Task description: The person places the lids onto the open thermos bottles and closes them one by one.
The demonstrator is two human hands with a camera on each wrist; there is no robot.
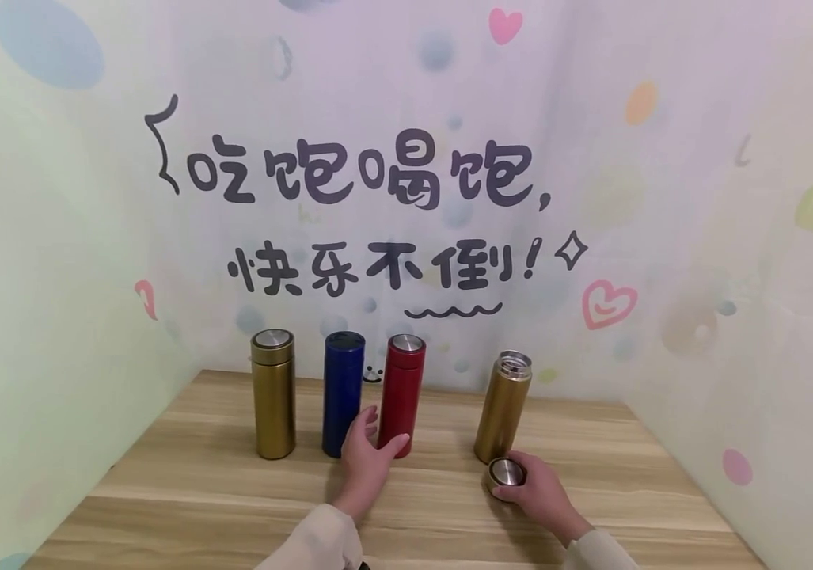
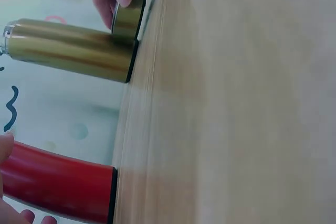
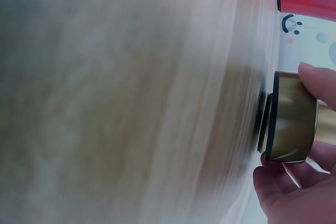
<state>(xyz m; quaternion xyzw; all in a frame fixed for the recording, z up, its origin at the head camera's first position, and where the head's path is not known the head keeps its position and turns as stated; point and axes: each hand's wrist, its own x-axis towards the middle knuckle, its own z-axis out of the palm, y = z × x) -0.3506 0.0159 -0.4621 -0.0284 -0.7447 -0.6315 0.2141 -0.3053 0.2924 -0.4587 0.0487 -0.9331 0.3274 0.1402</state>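
Note:
My right hand (image 1: 537,487) grips a round gold flask lid (image 1: 507,472) with a silver top, held low over the table, thumb and fingers on its sides. Right behind it stands the lidless gold flask (image 1: 502,408), its steel mouth bare. My left hand (image 1: 366,459) reaches to the red flask (image 1: 404,388), fingers spread at its left side and thumb in front of its lower body. In the left wrist view, the thumb and fingertips show on either side of the red flask (image 2: 58,182). The red flask stands upright with its silver-topped lid on.
A blue flask (image 1: 343,388) stands just left of the red one, close to my left fingers. Farther left is a second gold flask (image 1: 274,404), lidded. The wooden table (image 1: 199,507) meets a printed cloth wall (image 1: 392,95) behind the flasks.

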